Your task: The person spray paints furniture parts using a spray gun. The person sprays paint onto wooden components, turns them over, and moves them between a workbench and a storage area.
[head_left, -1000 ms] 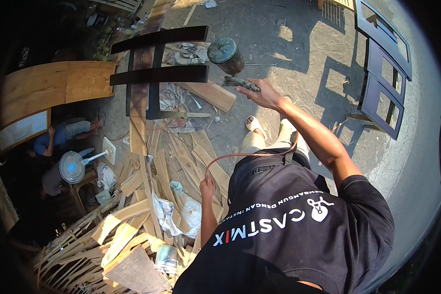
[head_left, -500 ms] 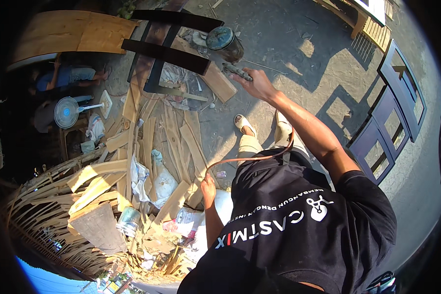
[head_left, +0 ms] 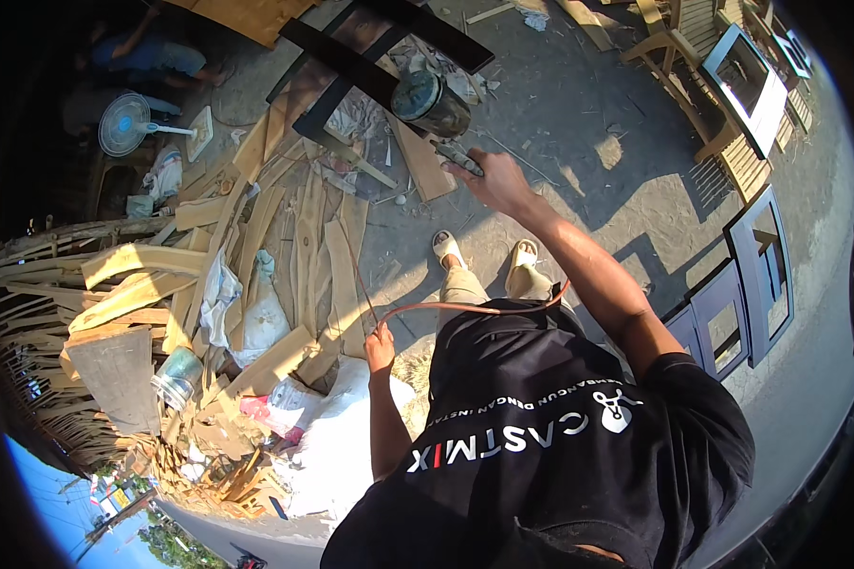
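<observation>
Your right hand (head_left: pixel 499 182) grips the spray gun (head_left: pixel 438 114) aimed at the dark frame (head_left: pixel 351 66), which looks largely coated already, while your left hand (head_left: pixel 380 347), nearer you than the frame, pinches the hose (head_left: pixel 465 307).

Bare grey concrete ground (head_left: pixel 579 142) open right of the outstretched right hand (head_left: pixel 498 185), dark painted wooden frame (head_left: pixel 370 57) and round metal can (head_left: pixel 432 102) just beyond it, heaped pale timber offcuts (head_left: pixel 285 247) crowding the left, blue panelled door frames (head_left: pixel 731 303) lining the far right
</observation>
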Demonstrator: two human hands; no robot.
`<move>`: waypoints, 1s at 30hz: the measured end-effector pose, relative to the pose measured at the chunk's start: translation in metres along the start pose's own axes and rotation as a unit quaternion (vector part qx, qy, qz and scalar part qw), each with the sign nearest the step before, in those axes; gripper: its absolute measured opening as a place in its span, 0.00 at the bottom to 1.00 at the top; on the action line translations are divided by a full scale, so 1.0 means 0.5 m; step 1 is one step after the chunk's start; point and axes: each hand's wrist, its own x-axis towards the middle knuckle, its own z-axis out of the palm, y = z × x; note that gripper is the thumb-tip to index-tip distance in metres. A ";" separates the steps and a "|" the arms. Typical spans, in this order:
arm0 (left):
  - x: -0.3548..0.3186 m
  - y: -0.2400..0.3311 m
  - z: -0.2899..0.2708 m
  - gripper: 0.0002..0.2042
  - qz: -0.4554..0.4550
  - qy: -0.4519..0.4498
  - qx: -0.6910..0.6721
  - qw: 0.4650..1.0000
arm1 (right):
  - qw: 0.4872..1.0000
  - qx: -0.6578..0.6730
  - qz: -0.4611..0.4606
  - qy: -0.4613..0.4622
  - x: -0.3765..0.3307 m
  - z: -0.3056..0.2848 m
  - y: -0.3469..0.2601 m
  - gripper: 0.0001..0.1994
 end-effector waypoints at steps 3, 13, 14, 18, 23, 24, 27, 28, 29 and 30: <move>0.015 -0.018 0.010 0.24 0.015 0.041 -0.045 0.998 | 1.000 -0.022 -0.009 -0.006 0.071 0.008 -0.054 0.31; 0.136 -0.142 -0.015 0.21 0.010 0.017 -0.003 1.000 | 0.996 -0.092 0.009 -0.006 0.104 0.053 -0.154 0.27; 0.154 -0.155 -0.021 0.21 0.019 0.013 0.019 1.000 | 0.995 -0.102 0.009 0.002 0.083 0.060 -0.154 0.26; 0.269 -0.109 -0.107 0.22 -0.014 -0.039 -0.012 0.999 | 0.987 -0.131 0.072 0.055 -0.014 0.069 -0.151 0.24; 0.400 -0.133 -0.219 0.22 0.062 -0.061 0.014 0.996 | 0.970 -0.152 0.159 0.106 -0.024 0.121 -0.190 0.24; 0.413 -0.145 -0.232 0.22 0.063 -0.072 0.011 0.995 | 0.969 -0.142 0.170 0.113 -0.010 0.132 -0.201 0.24; 0.468 -0.140 -0.268 0.21 0.079 -0.107 0.009 0.991 | 0.969 -0.143 0.162 0.120 0.054 0.151 -0.234 0.26; 0.484 -0.153 -0.276 0.21 0.081 -0.110 0.012 0.991 | 0.970 -0.147 0.150 0.118 0.085 0.160 -0.249 0.27; 0.495 -0.155 -0.283 0.21 0.082 -0.115 0.014 0.990 | 0.968 -0.173 0.136 0.118 0.117 0.169 -0.265 0.29; 0.501 -0.158 -0.290 0.21 0.082 -0.114 0.017 0.990 | 0.971 -0.167 0.137 0.106 0.149 0.174 -0.282 0.29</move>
